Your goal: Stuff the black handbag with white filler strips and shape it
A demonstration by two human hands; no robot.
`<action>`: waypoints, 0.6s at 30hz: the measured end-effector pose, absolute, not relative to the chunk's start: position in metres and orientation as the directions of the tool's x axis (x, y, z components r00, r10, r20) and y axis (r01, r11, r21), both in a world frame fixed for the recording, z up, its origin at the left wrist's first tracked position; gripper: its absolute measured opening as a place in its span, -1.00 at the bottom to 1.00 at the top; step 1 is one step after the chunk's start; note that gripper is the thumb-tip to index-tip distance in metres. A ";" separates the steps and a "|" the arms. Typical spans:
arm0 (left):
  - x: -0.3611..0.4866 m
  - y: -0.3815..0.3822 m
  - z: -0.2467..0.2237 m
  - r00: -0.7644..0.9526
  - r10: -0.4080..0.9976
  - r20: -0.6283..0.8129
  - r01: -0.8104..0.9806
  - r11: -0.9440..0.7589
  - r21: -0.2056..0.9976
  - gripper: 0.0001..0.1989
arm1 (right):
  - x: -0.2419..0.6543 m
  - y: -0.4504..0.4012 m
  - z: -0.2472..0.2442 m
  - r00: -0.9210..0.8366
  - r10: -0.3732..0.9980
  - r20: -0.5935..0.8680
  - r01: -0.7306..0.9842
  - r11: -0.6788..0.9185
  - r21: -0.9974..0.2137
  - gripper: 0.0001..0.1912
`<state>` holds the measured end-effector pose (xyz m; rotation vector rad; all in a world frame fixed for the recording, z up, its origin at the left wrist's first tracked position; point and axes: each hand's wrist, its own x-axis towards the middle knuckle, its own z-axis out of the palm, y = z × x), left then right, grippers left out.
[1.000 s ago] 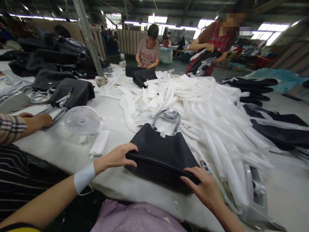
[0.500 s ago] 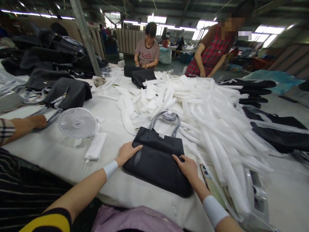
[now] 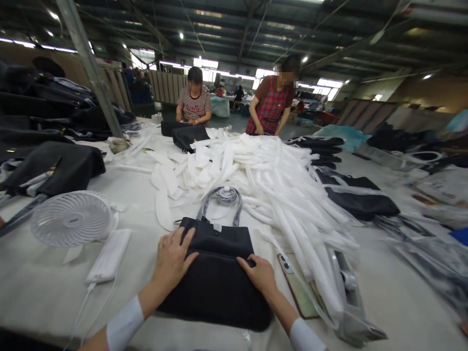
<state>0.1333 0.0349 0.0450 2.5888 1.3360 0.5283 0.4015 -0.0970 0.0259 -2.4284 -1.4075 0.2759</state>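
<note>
Black and smooth in the head view, the bag [image 3: 215,290] lies on the counter [image 3: 29,292], its wrapped handles [image 3: 238,214] reaching toward the white strips [image 3: 292,234]. The left hand [image 3: 171,256] has moved from the side edge to spread loosely over the upper left, while the right hand [image 3: 262,275] grasps the right edge, so the bag seems steadied rather than lifted.

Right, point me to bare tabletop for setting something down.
The table is bare in front of the fan; between the power bank and the left hand, narrowly; and just right of the grey tape dispenser. It is crowded beyond the black bag, where white strips are heaped, and at far left, with piled bags.
</note>
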 end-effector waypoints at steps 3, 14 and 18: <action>0.159 0.016 0.046 0.735 0.631 0.249 0.558 -0.771 0.308 -0.39 | 0.405 -0.096 0.026 0.477 0.879 0.014 0.811 -0.434 -0.393 -0.43; 0.173 -0.004 -0.013 0.830 0.521 0.200 0.462 -0.842 0.280 -0.31 | 0.422 -0.091 0.040 0.426 0.904 0.044 0.855 -0.386 -0.346 -0.49; 0.174 -0.002 -0.023 0.838 0.490 0.239 0.438 -0.866 0.240 -0.33 | 0.488 -0.088 0.082 0.600 0.756 0.262 0.800 -0.571 -0.183 -0.54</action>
